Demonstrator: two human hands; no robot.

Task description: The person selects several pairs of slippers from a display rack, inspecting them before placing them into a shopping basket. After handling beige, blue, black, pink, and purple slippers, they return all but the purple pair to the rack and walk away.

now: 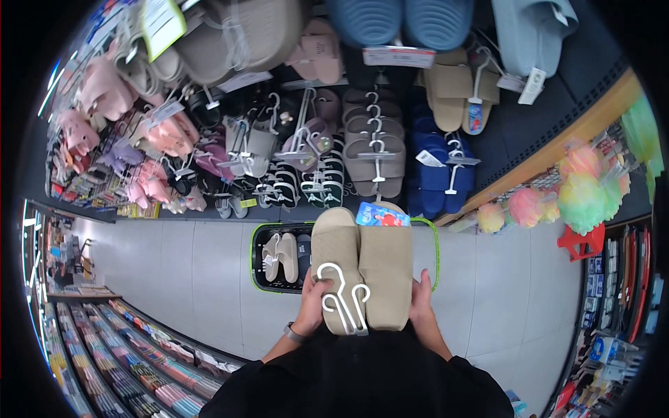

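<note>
A pair of beige slippers [385,279] is held up in front of my body, side by side. White plastic hangers [346,306] are attached at their lower left end, and a blue-and-red tag [383,214] sits at the top. My left hand [315,308] grips the left edge, thumb on top near the hangers, other fingers mostly hidden. At the right edge, my right hand [422,299] holds the pair from the side, its fingers largely behind it. Below is a black shopping basket with a green rim [437,259], partly covered by the slippers. Inside it lie light slippers [281,256] and a dark slipper [304,252].
Racks of hanging slippers, including grey ones [375,150] and blue ones [446,171], fill the wall ahead. Colourful bath puffs [585,198] and a red stool [582,242] are at the right. Stationery shelves [132,348] stand at lower left. The floor [188,265] is grey tile.
</note>
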